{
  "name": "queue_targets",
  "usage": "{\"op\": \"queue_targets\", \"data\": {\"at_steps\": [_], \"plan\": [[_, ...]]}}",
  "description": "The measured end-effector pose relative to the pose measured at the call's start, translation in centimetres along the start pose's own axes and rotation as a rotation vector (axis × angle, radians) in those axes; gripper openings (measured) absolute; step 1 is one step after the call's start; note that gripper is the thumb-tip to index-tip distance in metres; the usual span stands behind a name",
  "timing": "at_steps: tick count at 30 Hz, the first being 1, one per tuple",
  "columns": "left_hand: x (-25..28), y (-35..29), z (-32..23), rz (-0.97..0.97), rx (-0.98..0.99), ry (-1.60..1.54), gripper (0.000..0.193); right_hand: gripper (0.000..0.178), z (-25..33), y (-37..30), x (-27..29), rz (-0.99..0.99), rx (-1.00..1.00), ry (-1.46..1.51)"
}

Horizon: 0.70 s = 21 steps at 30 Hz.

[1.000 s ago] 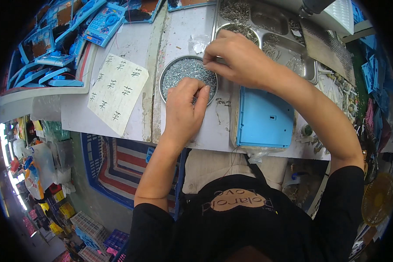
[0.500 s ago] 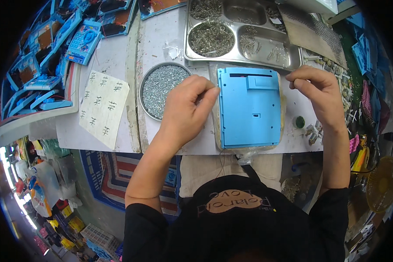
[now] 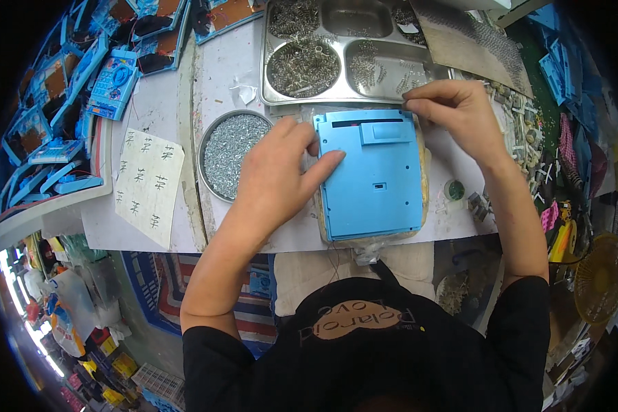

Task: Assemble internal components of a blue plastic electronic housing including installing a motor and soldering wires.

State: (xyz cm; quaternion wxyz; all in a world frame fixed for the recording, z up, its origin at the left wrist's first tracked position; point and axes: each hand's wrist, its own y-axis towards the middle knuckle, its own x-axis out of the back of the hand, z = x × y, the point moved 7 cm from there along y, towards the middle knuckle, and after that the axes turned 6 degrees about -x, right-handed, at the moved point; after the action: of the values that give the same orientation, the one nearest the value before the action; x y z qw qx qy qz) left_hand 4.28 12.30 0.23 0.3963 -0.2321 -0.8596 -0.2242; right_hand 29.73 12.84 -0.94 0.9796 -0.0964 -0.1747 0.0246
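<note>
A light blue plastic case lies flat in front of me on a padded block, its slotted, raised part at the far end. My left hand grips its left edge, thumb on the top face and fingers curled at the side. At the far right corner of the case is my right hand, thumb and forefinger pinched together; whatever is between them is too small to make out. Beside my left hand stands a round metal dish full of small silvery screws.
A steel compartment tray with small springs stands at the back. Blue electronic toy housings are piled at far left, near a paper sheet with handwriting. A small round green-filled container and small white parts lie to the right.
My left hand has come onto the left edge of the case, thumb now on its top. My right hand has moved up to the far right corner. The whole view has shifted slightly.
</note>
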Motion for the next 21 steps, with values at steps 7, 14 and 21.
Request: {"op": "queue_targets", "data": {"at_steps": [7, 14, 21], "plan": [[3.3, -3.7, 6.7, -0.108, 0.149, 0.334, 0.022, 0.016, -0.4, 0.3, -1.3, -0.034, 0.024, -0.265], [3.4, -5.5, 7.9, -0.138, 0.180, 0.227, 0.010, 0.022, 1.2, 2.5, -0.6, 0.166, -0.092, -0.397], [3.8, -5.5, 8.3, -0.248, 0.110, 0.255, 0.010, 0.012, 10.1, 2.4, -15.2, 0.171, 0.808, -0.755]]}}
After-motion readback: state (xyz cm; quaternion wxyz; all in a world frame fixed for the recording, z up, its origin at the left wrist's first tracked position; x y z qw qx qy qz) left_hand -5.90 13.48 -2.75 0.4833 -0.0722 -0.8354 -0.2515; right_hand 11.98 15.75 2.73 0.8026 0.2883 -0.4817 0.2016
